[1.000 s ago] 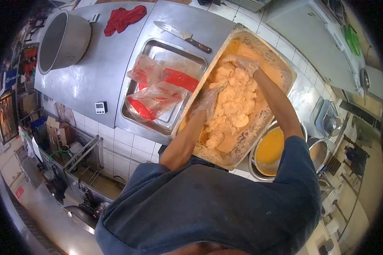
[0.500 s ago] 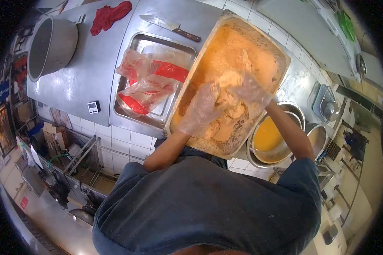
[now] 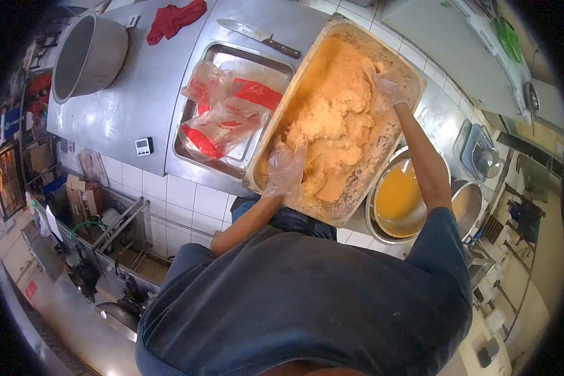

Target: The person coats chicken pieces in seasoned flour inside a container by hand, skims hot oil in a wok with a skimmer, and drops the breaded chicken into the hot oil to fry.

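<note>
Red print runs across clear plastic bags [image 3: 232,119] at the centre left of the frame, its lettering too small and creased to read; the display of a white timer [image 3: 144,146], farther left, is equally illegible. The bags lie in a shallow steel tray [image 3: 247,150] on a metal counter [image 3: 116,116]. Just beside it, right of centre, a deep, speckled pan [image 3: 413,75] holds a heap of orange, powder-coated pieces [image 3: 338,122], with loose orange coating around them. A person in a dark shirt [image 3: 307,294] works over the pan in thin, clear gloves. The left hand [image 3: 285,168] is at the pan's lower-left side, fingers bent at the edge of the heap; the right hand [image 3: 390,89] reaches into the upper-right side, fingers curled downward. Whether either grips a piece cannot be told. Near the right elbow, a metal bowl [image 3: 376,220] contains yellow-orange liquid [image 3: 398,194]. A large, deep pot [image 3: 109,53] stands at upper left, with a red cloth [image 3: 177,20] and a wooden-handled knife [image 3: 283,47] along the top.
</note>
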`<state>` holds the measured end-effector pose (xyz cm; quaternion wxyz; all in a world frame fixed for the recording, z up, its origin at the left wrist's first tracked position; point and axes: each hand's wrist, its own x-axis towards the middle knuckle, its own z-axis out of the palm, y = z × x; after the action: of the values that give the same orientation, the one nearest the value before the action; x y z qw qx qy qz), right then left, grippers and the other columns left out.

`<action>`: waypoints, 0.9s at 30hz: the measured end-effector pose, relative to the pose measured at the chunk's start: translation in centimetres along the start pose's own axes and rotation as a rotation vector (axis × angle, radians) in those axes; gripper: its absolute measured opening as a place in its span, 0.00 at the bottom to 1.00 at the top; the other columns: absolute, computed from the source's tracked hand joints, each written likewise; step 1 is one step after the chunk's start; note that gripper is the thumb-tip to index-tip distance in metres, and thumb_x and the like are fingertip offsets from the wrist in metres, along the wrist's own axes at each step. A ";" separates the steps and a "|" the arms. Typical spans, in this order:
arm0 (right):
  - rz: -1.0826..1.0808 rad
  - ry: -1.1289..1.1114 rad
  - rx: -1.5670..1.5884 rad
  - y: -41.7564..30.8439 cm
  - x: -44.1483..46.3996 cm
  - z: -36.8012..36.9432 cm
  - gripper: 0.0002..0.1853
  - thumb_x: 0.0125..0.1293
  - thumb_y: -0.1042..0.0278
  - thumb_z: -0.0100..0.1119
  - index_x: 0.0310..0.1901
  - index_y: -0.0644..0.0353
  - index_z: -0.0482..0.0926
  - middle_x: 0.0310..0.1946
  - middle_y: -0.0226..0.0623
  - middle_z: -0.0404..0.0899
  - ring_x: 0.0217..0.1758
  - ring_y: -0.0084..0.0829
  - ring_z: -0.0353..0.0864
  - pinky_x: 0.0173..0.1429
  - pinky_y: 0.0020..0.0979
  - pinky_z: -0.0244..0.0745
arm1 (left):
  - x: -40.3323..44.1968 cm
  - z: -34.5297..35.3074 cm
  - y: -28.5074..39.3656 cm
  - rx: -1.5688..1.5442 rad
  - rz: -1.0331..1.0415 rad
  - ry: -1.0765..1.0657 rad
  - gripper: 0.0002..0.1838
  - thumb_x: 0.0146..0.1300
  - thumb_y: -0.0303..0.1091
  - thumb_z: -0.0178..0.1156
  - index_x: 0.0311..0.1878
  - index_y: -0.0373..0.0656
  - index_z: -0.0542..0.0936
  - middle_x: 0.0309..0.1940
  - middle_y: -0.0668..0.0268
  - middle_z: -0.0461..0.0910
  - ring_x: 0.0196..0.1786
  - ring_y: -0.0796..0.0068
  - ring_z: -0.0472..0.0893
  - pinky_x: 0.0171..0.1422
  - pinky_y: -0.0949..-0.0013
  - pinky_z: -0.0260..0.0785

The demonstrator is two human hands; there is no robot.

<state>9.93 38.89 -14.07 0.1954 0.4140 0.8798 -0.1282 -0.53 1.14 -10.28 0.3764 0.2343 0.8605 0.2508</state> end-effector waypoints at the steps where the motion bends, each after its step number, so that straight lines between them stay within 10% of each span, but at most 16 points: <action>1: -0.007 -0.027 -0.068 0.4 1.0 1.4 0.25 0.67 0.45 0.58 0.56 0.56 0.80 0.43 0.43 0.83 0.46 0.38 0.83 0.53 0.40 0.78 | 0.4 -0.5 0.6 0.039 -0.083 -0.069 0.36 0.67 0.48 0.61 0.70 0.33 0.65 0.59 0.44 0.75 0.57 0.51 0.79 0.63 0.57 0.71; 9: -0.152 -0.301 0.529 3.3 3.3 5.6 0.24 0.69 0.51 0.58 0.61 0.57 0.76 0.52 0.42 0.79 0.52 0.34 0.82 0.56 0.36 0.79 | 4.7 -0.8 3.0 -0.617 -0.219 -0.238 0.33 0.68 0.48 0.58 0.68 0.36 0.68 0.55 0.51 0.78 0.55 0.56 0.80 0.57 0.59 0.72; 20: 0.360 -0.713 1.421 -5.4 -3.1 1.6 0.26 0.70 0.60 0.58 0.68 0.58 0.72 0.65 0.40 0.75 0.60 0.29 0.80 0.60 0.31 0.79 | 8.2 0.4 5.3 -1.418 -0.583 -0.571 0.28 0.70 0.48 0.56 0.66 0.38 0.72 0.50 0.60 0.82 0.51 0.63 0.81 0.51 0.62 0.74; 27: -0.319 -0.690 1.412 -1.2 -7.2 2.5 0.19 0.74 0.61 0.52 0.63 0.58 0.78 0.62 0.41 0.78 0.59 0.30 0.79 0.65 0.31 0.74 | 5.3 -3.4 6.2 -1.062 -0.338 -0.499 0.25 0.69 0.46 0.58 0.62 0.37 0.75 0.47 0.63 0.82 0.48 0.67 0.81 0.47 0.63 0.74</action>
<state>13.78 32.25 -12.98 0.1275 0.2460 0.5295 -0.8018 -5.00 8.20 -7.34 0.6666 -0.0738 0.5289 0.5200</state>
